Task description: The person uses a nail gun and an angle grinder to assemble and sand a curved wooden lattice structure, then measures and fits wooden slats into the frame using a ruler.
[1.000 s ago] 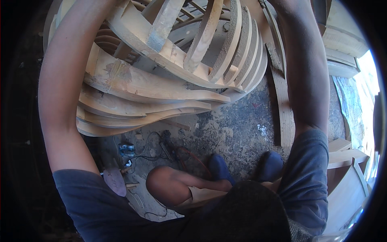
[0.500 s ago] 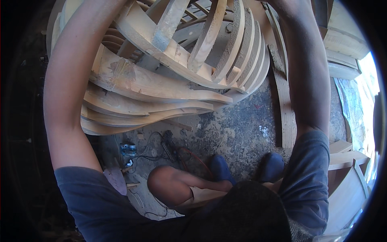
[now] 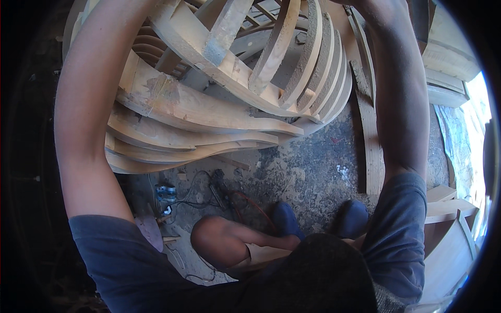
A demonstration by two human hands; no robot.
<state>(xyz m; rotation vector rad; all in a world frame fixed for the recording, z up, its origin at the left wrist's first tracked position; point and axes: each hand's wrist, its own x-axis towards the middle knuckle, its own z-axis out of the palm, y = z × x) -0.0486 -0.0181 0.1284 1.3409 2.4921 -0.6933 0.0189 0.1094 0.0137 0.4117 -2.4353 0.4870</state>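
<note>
Both of my arms reach up and away over a large curved wooden frame (image 3: 182, 107) made of several bent ribs. Its rounded right part has slats (image 3: 274, 55) standing between curved rails, with rough, dusty faces. My left forearm crosses the frame's left side, and its hand lies beyond the top edge, out of sight. At the upper right only the base of my right hand (image 3: 362, 4) shows, close to the frame's far right side. The fingers are cut off, so whatever they touch or hold is hidden.
Long wooden strips (image 3: 369, 135) lean at the right, beside stacked boards (image 3: 446, 62). A curved wooden piece (image 3: 451, 237) stands at the lower right. On the worn floor are a blue power tool (image 3: 166, 194), tangled cables (image 3: 195, 201) and a pair of dark shoes (image 3: 286, 219).
The wooden frame sits slightly lower and farther right in the picture. Both forearms have shifted a little, still stretched toward the far side.
</note>
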